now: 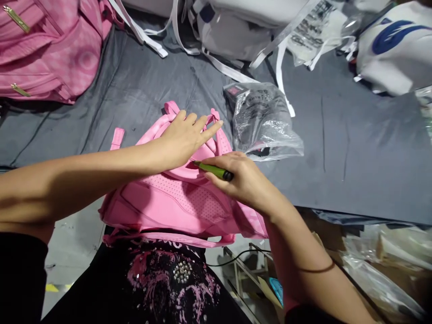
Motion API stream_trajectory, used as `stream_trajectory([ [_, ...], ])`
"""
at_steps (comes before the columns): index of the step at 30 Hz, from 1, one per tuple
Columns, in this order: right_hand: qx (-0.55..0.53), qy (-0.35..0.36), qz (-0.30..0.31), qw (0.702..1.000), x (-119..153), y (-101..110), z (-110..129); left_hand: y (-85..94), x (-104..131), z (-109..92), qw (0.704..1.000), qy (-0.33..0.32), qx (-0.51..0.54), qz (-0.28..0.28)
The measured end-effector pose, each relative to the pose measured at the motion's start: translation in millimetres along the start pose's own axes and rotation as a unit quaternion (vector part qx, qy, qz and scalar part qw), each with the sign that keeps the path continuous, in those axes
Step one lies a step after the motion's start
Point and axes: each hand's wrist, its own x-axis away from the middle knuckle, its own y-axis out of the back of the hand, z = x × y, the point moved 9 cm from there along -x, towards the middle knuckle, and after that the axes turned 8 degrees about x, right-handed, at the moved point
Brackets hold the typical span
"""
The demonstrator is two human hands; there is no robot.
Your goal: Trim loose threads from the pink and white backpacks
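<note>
A pink backpack [175, 202] lies at the table's near edge, its perforated panel and straps facing up. Across its upper part rests my left hand [189, 135], palm down with the fingers stretched out. My right hand [239, 175] is closed around a slim green pen-shaped tool [216, 171] with a black end. The tool's tip points left and meets or nearly meets the pink fabric just below my left hand; exact contact is unclear. Just beyond my right hand sits a clear plastic bag [265, 119] with dark contents.
Another pink backpack [50, 49] stands at the far left of the grey-covered table [337, 148]. Pale bags [236, 36] with loose white straps line the back, and a white bag with a blue mark [398, 49] is at right. Plastic wrapping [378, 274] lies below the table edge.
</note>
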Motion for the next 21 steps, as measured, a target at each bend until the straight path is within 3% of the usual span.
stream_trajectory([
  [3,0.057,0.008,0.046,0.997,-6,-7,-1,-0.9,0,2,1.0,-0.006,0.002,0.0],
  [8,0.083,0.015,0.047,0.995,-7,-12,4,-4.5,-1,5,1.0,-0.007,0.01,-0.001],
  [21,0.048,0.021,0.074,0.996,-9,-10,18,-3.2,1,3,0.999,-0.026,0.023,-0.019],
])
